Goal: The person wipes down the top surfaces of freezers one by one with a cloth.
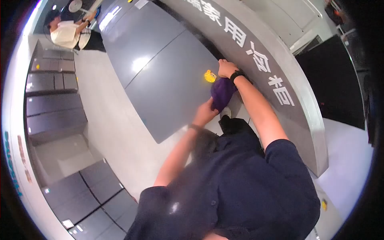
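Note:
A dark purple cloth (222, 94) hangs between my two hands at the near right end of a large grey glossy surface (168, 88). My left hand (206, 113) is closed on the cloth's lower left edge. Higher up and to the right, my right hand (227, 69), with a black band at the wrist, is closed at the cloth's upper end. Beside it, a yellow sticker (210, 76) lies on the grey surface.
A curved grey panel with large white characters (260, 58) runs along the right. Grey cabinets (56, 96) line the left wall. Another person (66, 34) stands at the upper left. A black panel (334, 80) is at the far right.

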{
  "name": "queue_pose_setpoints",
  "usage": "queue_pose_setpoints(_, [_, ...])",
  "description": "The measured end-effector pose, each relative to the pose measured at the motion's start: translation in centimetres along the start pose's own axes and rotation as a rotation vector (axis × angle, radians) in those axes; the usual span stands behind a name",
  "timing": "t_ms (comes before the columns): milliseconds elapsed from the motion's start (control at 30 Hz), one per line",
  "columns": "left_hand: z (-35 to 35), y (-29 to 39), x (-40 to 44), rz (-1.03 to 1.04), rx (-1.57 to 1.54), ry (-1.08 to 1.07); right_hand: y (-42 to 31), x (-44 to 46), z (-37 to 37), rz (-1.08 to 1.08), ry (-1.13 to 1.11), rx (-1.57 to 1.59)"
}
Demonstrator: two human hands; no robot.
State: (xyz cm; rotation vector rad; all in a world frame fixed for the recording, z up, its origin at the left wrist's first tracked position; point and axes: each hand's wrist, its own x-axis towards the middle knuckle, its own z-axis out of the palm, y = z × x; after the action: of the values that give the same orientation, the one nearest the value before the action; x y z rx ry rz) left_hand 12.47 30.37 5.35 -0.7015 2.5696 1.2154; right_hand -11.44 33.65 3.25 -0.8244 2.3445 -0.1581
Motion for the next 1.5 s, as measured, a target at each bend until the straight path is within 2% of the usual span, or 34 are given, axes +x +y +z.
queue_pose_setpoints(67, [0.3, -0.5, -0.2, -0.012, -0.058, -0.021, 0.7, -0.4, 0.9, -0.036, 0.038, 0.078])
queue_pose_setpoints(167, [3.2, -5.3, 1.1, 0.116, -0.31, 0.084, 0.3, -0.8, 0.9, -0.036, 0.142, 0.095])
queue_pose_setpoints(267, [-0.2, -1.8, -0.8, -0.04, -0.504, 0.022, 0.5, -2.2, 1.4, -0.05, 0.217, 0.133])
queue_pose_setpoints(367, [-0.2, -4.0, -1.2, 0.1, -0.386, 0.13, 1.4, -4.4, 4.0, -0.123, 0.503, 0.232])
queue_pose_setpoints(467, [-3.0, -5.7, -3.6, -0.116, -0.648, 0.055, 3.1, -6.7, 7.4, -0.249, 0.638, 0.117])
queue_pose_setpoints(500, [-4.6, -4.5, -5.1, -0.157, -0.656, 0.124, 3.2, -7.4, 8.2, -0.251, 0.688, 0.072])
queue_pose_setpoints(567, [-5.6, -6.9, -6.0, -0.212, -0.507, 0.124, 2.9, -8.8, 9.6, -0.275, 0.779, -0.015])
queue_pose_setpoints(633, [-6.4, -8.1, -6.7, -0.205, -0.423, 0.156, 2.4, -9.8, 9.9, -0.24, 0.746, 0.042])
queue_pose_setpoints(700, [-7.4, -8.1, -7.6, -0.21, -0.467, 0.146, 1.6, -10.5, 9.8, -0.207, 0.753, 0.035])
queue_pose_setpoints(967, [-8.8, -14.1, -9.3, -0.115, -0.23, 0.297, -3.4, -12.4, 11.4, -0.237, 0.61, -0.214])
queue_pose_setpoints(1033, [-10.7, -16.4, -10.1, -0.163, -0.18, 0.382, -6.4, -13.0, 11.7, -0.319, 0.524, -0.288])
queue_pose_setpoints(1133, [-13.2, -18.9, -11.5, -0.332, 0.176, 0.645, -11.8, -13.7, 12.1, -0.519, 0.485, -0.339])
queue_pose_setpoints(1233, [-13.9, -18.6, -12.8, -0.317, 0.27, 0.788, -16.2, -14.1, 13.3, -0.738, 0.474, -0.386])
queue_pose_setpoints(1267, [-13.1, -18.1, -13.2, -0.277, 0.319, 0.737, -17.1, -14.4, 13.7, -0.81, 0.468, -0.407])
queue_pose_setpoints(1367, [-10.0, -16.2, -13.5, -0.156, 0.508, 0.558, -18.0, -14.4, 15.3, -0.961, 0.246, -0.297])
queue_pose_setpoints(1433, [-8.2, -14.9, -13.8, -0.166, 0.417, 0.395, -17.9, -14.4, 15.6, -0.909, 0.205, -0.371])
queue_pose_setpoints(1500, [-7.9, -15.7, -14.5, -0.139, 0.383, 0.364, -18.2, -14.2, 15.9, -0.885, 0.175, -0.413])
